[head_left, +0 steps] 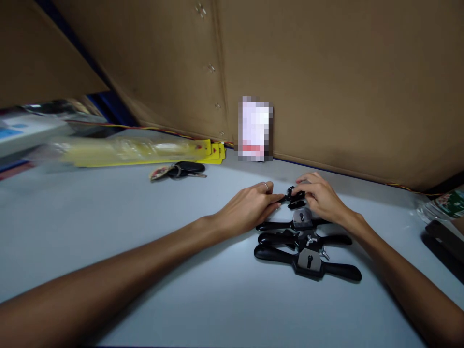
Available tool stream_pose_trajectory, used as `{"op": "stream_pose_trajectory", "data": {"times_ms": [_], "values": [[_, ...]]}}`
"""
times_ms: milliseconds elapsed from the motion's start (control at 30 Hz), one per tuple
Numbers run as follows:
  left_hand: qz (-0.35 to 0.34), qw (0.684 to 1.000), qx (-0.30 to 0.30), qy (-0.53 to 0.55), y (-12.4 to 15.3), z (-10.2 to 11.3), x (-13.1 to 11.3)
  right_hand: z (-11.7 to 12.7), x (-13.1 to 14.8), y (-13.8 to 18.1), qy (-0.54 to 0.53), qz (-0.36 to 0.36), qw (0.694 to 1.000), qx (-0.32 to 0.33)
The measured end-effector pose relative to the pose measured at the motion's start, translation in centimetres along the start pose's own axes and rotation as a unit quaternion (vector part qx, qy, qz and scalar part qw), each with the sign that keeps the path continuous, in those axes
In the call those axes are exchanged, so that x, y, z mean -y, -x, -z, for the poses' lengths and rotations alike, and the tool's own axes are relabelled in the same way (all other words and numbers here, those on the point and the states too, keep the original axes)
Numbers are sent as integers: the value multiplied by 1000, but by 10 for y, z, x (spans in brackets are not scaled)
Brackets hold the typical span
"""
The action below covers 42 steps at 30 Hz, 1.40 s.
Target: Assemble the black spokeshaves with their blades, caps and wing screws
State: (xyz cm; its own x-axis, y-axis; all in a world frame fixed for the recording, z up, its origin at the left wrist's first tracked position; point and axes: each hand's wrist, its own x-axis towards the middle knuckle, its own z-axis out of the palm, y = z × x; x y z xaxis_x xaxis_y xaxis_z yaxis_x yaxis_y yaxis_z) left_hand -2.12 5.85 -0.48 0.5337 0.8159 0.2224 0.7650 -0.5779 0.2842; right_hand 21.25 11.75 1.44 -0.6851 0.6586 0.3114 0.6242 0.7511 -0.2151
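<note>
Several black spokeshaves lie in a column on the pale table, the nearest spokeshave (310,261) showing its flat metal blade with a keyhole slot. Behind it is a spokeshave with thumbscrews (308,238), then one with a bare blade (301,219). At the far end, my left hand (255,203), ring on one finger, is closed round the left handle of the farthest spokeshave (289,195). My right hand (319,195) has its bent fingers at that tool's middle and right side, which it partly hides. A small black cap piece (296,205) lies just in front.
Car keys (181,170) lie left of my hands, before yellow cards in clear plastic sleeves (145,151). A blurred white card-like thing (254,129) leans on the brown cardboard wall (326,87). At right are a plastic bottle (444,205) and a dark object (444,246).
</note>
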Motion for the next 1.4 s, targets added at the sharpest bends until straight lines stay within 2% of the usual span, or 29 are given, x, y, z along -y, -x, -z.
{"op": "stream_pose_trajectory", "data": {"times_ms": [467,700,1000,1200,1400], "values": [[-4,1000,-4,-4,-1,-2,2,-3,-7,0,-5,25,1000,-4],[-5,1000,-6,-2,0,-4,3,-2,-2,1,1,26,1000,-5],[-7,1000,-5,-6,0,-4,4,-3,-11,0,-6,14,1000,-16],[-7,1000,-4,-13,0,-3,3,-2,-1,-1,-9,24,1000,3],[-2,1000,-2,-19,-1,-3,1,4,16,-3,16,-30,999,-20]]}}
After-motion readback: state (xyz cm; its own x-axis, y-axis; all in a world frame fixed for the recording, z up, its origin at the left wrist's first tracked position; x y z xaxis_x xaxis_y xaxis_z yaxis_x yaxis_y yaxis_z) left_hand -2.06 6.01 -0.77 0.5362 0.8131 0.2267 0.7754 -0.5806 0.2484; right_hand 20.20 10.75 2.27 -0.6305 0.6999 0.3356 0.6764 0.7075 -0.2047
